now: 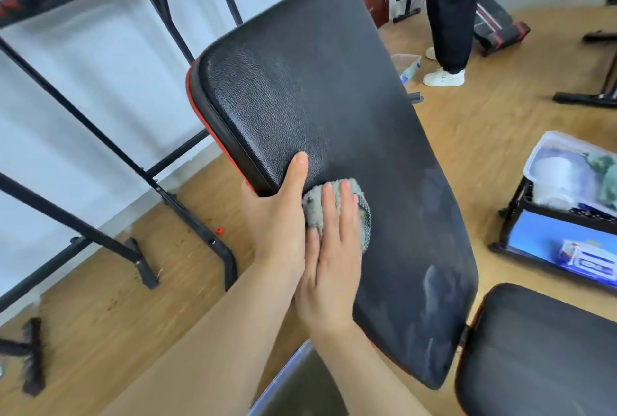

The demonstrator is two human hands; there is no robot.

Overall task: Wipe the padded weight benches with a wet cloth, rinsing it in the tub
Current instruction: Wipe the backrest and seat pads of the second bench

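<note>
A black padded bench back with red trim slopes up across the middle of the view, streaked with damp marks along its right side. My left hand grips its left edge, thumb lying on top of the pad. My right hand presses a grey-green cloth flat onto the pad right beside the left hand, fingers straight. The black seat pad sits at lower right. A clear tub's rim shows at the bottom between my forearms.
A black steel rack frame stands at left on the wooden floor. At right, a black stand holds a clear box with cloths and a blue packet. A person's legs and another bench are at the back.
</note>
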